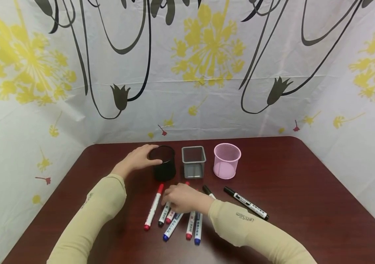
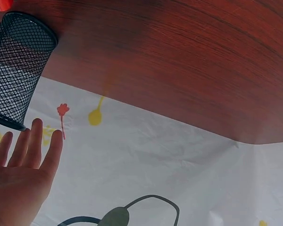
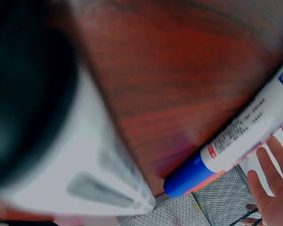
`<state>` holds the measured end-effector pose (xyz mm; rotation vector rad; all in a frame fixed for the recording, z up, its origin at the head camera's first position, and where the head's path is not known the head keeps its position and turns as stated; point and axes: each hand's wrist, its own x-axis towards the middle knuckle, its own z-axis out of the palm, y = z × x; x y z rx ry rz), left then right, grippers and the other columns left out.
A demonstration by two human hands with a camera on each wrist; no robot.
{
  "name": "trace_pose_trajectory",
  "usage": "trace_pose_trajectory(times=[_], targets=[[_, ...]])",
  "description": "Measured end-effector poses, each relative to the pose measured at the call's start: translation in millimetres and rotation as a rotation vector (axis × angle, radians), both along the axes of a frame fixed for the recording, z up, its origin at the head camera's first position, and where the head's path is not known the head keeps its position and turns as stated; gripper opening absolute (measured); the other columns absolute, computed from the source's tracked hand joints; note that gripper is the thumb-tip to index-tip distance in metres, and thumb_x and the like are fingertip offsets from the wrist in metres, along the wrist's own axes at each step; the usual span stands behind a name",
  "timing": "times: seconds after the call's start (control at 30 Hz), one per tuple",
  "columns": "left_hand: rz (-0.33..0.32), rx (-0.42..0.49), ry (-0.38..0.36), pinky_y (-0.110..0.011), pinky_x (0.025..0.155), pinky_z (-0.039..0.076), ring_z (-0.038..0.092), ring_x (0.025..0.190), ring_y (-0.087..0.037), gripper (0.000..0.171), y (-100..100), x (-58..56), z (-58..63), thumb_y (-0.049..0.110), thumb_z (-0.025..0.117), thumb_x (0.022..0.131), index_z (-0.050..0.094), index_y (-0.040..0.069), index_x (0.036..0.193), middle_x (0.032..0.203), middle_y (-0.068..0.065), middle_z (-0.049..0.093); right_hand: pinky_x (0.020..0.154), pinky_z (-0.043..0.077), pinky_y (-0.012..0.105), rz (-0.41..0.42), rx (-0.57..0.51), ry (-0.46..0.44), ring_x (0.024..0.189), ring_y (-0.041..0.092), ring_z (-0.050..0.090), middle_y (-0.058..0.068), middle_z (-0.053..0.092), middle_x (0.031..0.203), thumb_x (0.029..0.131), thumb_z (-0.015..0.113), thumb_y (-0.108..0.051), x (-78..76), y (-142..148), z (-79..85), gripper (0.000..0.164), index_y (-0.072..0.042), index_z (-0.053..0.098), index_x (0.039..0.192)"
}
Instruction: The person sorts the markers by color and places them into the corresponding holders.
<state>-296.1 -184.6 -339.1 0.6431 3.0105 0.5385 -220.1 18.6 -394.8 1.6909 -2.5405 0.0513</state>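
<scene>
My left hand [image 1: 140, 157] is at the black mesh pen cup [image 1: 164, 170], its thumb and fingers spread about the rim's left side. The left wrist view shows its fingers nearly straight, fingertips right at the cup's rim. My right hand [image 1: 184, 198] reaches down over a group of whiteboard markers and partly hides them. In the right wrist view its fingers [image 3: 269, 172] are extended beside a blue-capped marker [image 3: 247, 134]. Around that hand lie a red-capped marker [image 1: 153, 207], a black-ended marker [image 1: 164, 214] and blue-ended markers [image 1: 173, 226].
Right of the black cup stand a square grey mesh holder [image 1: 193, 165] and a pink mesh cup [image 1: 226, 163]. A black marker [image 1: 246, 202] lies by the right sleeve, another black-capped one [image 1: 208, 191] partly under it. Patterned cloth [image 1: 174, 110] hangs behind the dark red table [image 1: 289, 183].
</scene>
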Motion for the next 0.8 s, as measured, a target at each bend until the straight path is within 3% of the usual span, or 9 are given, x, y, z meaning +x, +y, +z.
trace_pose_trajectory(times=[0.43, 0.8], targets=[[0.002, 0.006, -0.024, -0.050, 0.085, 0.036, 0.042, 0.112, -0.031, 0.073, 1.0, 2.7, 1.8, 0.050, 0.059, 0.078, 0.038, 0.007, 0.133, 0.127, -0.016, 0.042, 0.070, 0.043, 0.027, -0.057, 0.067, -0.085, 0.089, 0.008, 0.051, -0.013, 0.058, 0.097, 0.074, 0.063, -0.012, -1.9, -7.7, -2.0, 0.026, -0.025, 0.068, 0.097], [0.008, 0.002, -0.020, -0.050, 0.085, 0.036, 0.042, 0.111, -0.031, 0.073, 1.0, 1.3, 1.4, 0.050, 0.059, 0.078, 0.037, 0.007, 0.133, 0.126, -0.016, 0.043, 0.073, 0.043, 0.027, 0.008, 0.052, -0.007, 0.088, 0.007, 0.052, -0.013, 0.059, 0.094, 0.075, 0.063, -0.009, -3.5, -7.6, -7.4, 0.026, -0.024, 0.067, 0.096]])
